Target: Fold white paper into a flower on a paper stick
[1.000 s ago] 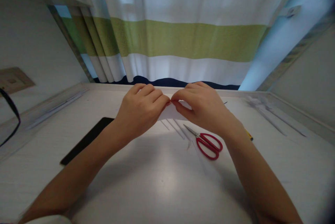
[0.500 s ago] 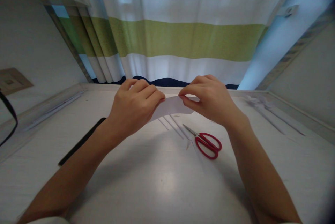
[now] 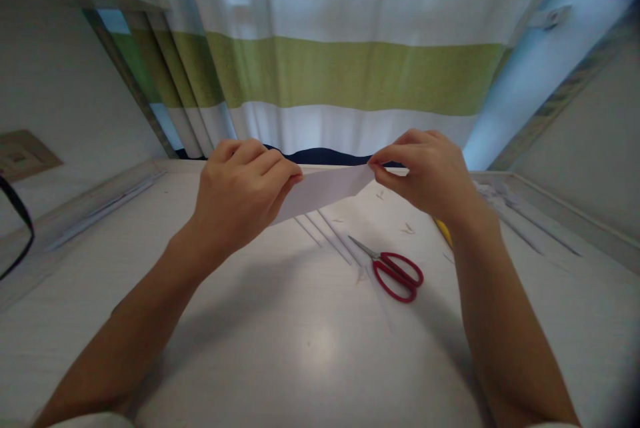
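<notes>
A piece of white paper [image 3: 327, 189] is stretched between my two hands above the table. My left hand [image 3: 245, 185] grips its left part, with the fingers curled over the top edge. At the upper right corner, my right hand [image 3: 423, 171] pinches the paper between thumb and forefinger. Below the paper, thin white strips [image 3: 327, 236] lie on the table. Red-handled scissors [image 3: 395, 275] rest to the right of the strips, blades pointing up and left.
Small scraps [image 3: 407, 229] lie on the white table [image 3: 300, 361]. Something yellow [image 3: 443, 233] shows beside my right wrist. More thin strips [image 3: 530, 225] lie at the far right. A curtain [image 3: 350, 75] hangs behind the table; a black cable [image 3: 23, 221] hangs at left.
My hands have moved apart and slightly up, the right one going right. More of the paper now shows between them. My left forearm now covers the black flat object on the table.
</notes>
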The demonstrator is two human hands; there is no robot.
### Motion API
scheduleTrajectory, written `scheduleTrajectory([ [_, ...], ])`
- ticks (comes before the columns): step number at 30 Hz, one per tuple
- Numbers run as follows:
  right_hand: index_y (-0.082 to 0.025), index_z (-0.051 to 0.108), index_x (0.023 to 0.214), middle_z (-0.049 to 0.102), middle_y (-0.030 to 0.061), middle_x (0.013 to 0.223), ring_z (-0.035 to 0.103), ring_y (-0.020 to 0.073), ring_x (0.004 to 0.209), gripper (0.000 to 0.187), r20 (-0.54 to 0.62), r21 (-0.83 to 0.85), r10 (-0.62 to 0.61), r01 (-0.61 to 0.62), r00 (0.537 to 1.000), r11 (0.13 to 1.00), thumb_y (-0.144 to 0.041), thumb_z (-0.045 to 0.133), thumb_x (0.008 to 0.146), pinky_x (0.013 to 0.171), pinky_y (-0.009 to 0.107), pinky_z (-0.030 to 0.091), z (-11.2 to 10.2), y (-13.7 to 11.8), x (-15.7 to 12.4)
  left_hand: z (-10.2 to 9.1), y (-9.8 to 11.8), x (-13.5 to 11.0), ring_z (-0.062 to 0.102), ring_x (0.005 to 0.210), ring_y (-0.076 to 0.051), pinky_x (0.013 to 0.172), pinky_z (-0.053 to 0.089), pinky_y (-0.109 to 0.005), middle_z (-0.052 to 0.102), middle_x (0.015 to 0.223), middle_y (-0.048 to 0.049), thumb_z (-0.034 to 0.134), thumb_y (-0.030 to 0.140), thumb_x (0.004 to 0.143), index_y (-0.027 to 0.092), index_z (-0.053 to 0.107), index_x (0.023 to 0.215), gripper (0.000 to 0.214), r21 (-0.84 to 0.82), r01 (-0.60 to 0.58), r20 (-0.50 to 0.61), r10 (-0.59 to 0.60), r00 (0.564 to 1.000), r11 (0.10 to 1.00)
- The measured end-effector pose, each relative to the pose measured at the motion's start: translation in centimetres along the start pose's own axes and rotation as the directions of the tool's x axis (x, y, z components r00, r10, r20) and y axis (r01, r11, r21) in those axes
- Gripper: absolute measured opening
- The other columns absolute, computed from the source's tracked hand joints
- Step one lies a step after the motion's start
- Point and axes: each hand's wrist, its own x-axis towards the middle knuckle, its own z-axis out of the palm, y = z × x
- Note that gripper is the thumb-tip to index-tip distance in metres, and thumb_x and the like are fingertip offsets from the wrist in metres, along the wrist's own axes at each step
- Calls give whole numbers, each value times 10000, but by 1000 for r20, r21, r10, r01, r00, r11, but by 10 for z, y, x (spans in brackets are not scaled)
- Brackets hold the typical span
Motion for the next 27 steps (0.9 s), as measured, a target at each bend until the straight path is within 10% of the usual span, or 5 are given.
scheduleTrajectory([
  [23, -203, 648, 826, 596, 67, 710, 517, 168, 592, 195, -122, -83, 205, -216, 971, 973, -316, 504, 759, 554, 286, 346, -10, 32, -11, 3, -10, -3, 524, 707, -201, 617, 360, -342, 620, 716, -27, 417, 289, 834, 190, 570, 778, 190, 73, 70, 85, -76, 993, 995],
  [27, -178, 607, 929, 625, 80, 848, 555, 195, 779, 262, -43, 97, 38, -33, 998, 995, -353, 467, 792, 653, 287, 385, -10, 10, -5, 9, 7, 0, 530, 712, -197, 631, 365, -330, 620, 721, -28, 407, 280, 835, 177, 572, 757, 209, -48, 16, 147, -9, 989, 999],
])
